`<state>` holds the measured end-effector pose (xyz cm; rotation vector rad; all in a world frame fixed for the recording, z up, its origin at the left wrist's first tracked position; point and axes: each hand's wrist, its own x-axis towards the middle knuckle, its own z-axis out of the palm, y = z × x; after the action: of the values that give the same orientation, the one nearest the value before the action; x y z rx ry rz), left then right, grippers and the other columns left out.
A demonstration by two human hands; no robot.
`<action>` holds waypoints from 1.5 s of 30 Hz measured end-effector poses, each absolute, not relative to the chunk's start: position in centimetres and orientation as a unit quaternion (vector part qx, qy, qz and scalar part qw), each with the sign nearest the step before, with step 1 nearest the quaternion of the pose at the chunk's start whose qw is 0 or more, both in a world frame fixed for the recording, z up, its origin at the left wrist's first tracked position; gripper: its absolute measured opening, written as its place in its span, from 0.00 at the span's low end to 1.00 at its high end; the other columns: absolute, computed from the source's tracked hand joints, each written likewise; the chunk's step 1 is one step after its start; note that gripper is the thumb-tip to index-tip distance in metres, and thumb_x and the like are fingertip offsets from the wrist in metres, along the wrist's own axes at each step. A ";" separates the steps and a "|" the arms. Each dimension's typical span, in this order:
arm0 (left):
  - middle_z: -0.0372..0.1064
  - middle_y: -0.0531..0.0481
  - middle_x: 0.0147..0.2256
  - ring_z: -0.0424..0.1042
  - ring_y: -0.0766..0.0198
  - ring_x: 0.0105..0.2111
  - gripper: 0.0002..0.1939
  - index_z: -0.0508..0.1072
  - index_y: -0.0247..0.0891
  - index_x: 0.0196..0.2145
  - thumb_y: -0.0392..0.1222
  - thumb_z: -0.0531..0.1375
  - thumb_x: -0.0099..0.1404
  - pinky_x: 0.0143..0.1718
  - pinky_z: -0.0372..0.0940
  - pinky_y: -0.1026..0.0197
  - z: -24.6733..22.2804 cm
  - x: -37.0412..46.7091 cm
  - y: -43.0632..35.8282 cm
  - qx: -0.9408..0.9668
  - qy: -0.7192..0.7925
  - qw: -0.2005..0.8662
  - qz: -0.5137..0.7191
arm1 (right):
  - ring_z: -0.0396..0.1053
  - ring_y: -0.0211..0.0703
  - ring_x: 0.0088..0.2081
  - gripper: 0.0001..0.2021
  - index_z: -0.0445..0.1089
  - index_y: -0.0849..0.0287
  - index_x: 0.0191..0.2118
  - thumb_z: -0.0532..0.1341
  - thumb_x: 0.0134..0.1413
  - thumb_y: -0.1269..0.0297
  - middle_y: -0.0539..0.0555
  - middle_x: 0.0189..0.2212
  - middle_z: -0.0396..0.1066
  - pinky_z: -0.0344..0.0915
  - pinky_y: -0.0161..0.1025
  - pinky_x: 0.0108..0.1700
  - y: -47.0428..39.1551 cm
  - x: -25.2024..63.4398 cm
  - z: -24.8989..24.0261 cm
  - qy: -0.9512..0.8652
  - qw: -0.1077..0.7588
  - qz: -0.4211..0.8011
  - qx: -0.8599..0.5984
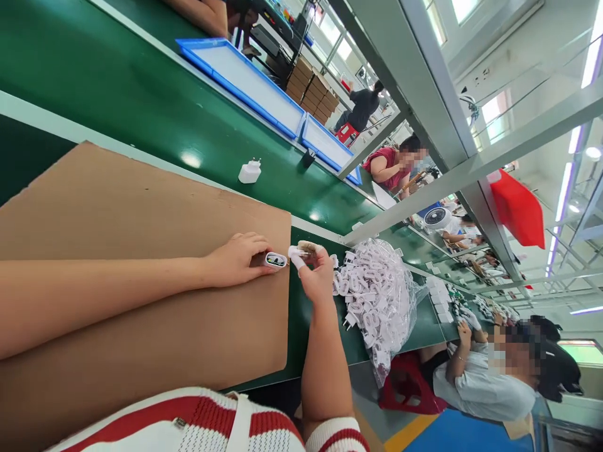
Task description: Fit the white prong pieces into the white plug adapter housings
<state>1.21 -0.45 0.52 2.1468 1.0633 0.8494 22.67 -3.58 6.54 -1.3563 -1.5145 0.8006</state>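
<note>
Over the right end of a flat brown cardboard sheet (141, 216) on a glossy green counter (155, 119), left hand (238, 258) has fingers curled round a white oval plastic housing (276, 259), gripped, open end showing green and dark parts inside. Right hand (318, 276) is just beside it, past the cardboard edge, fingers in whitish tip covers, nearly closed in a pinch on a small white part (293, 251); too small to tell exactly what it is. Near the right hand, a clear plastic bag (409, 306) full of white plug pieces (370, 282). Further back on the counter, a white two-pin plug adapter (249, 171), pins up, and a small black block (308, 158). Blue-framed white trays (254, 85) line the far edge. Co-worker in grey shirt (485, 383) sits at right on a red plastic stool (405, 389).
</note>
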 end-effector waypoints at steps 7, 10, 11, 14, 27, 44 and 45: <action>0.77 0.45 0.40 0.73 0.49 0.45 0.21 0.80 0.42 0.40 0.62 0.58 0.70 0.50 0.63 0.49 0.1 1.1 -0.1 0.812 0.371 0.304 0.331 | 0.69 0.48 0.44 0.13 0.79 0.56 0.49 0.62 0.63 0.72 0.56 0.40 0.75 0.70 0.45 0.47 -4.6 21.4 6.2 -0.826 0.281 0.047 -0.487; 0.76 0.45 0.39 0.72 0.50 0.42 0.22 0.79 0.41 0.38 0.62 0.59 0.69 0.47 0.63 0.50 -0.1 1.1 0.0 0.810 0.369 0.303 0.340 | 0.69 0.48 0.46 0.14 0.78 0.56 0.51 0.60 0.62 0.73 0.56 0.42 0.73 0.70 0.44 0.49 -4.3 21.3 5.6 -0.833 0.270 0.053 -0.480; 0.76 0.45 0.38 0.72 0.51 0.42 0.22 0.79 0.41 0.37 0.62 0.59 0.69 0.47 0.63 0.51 -0.1 1.1 0.0 0.810 0.369 0.303 0.342 | 0.69 0.48 0.46 0.16 0.77 0.56 0.51 0.59 0.62 0.74 0.56 0.42 0.73 0.70 0.44 0.49 -4.2 21.3 5.5 -0.835 0.273 0.053 -0.475; 0.76 0.45 0.38 0.72 0.51 0.41 0.21 0.79 0.41 0.36 0.61 0.59 0.69 0.47 0.63 0.51 0.1 1.1 0.0 0.808 0.367 0.306 0.344 | 0.69 0.49 0.46 0.19 0.77 0.55 0.52 0.58 0.59 0.77 0.56 0.42 0.73 0.69 0.45 0.50 -4.2 21.3 5.6 -0.832 0.276 0.057 -0.477; 0.76 0.45 0.37 0.72 0.51 0.41 0.21 0.76 0.40 0.33 0.61 0.59 0.68 0.45 0.62 0.51 0.0 1.1 0.1 0.807 0.367 0.304 0.349 | 0.67 0.50 0.45 0.19 0.78 0.54 0.47 0.58 0.54 0.78 0.56 0.39 0.70 0.67 0.46 0.49 -4.1 20.8 5.9 -0.830 0.246 0.070 -0.496; 0.76 0.45 0.33 0.72 0.51 0.38 0.23 0.79 0.41 0.35 0.65 0.59 0.65 0.42 0.64 0.53 0.7 1.1 0.6 0.807 0.367 0.312 0.341 | 0.67 0.47 0.40 0.20 0.81 0.51 0.45 0.61 0.48 0.77 0.52 0.34 0.68 0.68 0.41 0.47 -3.4 20.0 4.7 -0.752 0.283 0.115 -0.585; 0.77 0.45 0.34 0.73 0.51 0.39 0.24 0.80 0.41 0.36 0.65 0.60 0.65 0.43 0.65 0.52 0.7 1.1 0.5 0.806 0.368 0.311 0.342 | 0.68 0.47 0.41 0.22 0.81 0.50 0.48 0.62 0.49 0.76 0.52 0.36 0.69 0.69 0.42 0.49 -3.6 19.9 4.5 -0.739 0.300 0.124 -0.590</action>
<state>1.09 0.52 0.71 2.1284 0.9720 0.9033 19.89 -3.57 4.46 -1.5663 -1.9633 0.3281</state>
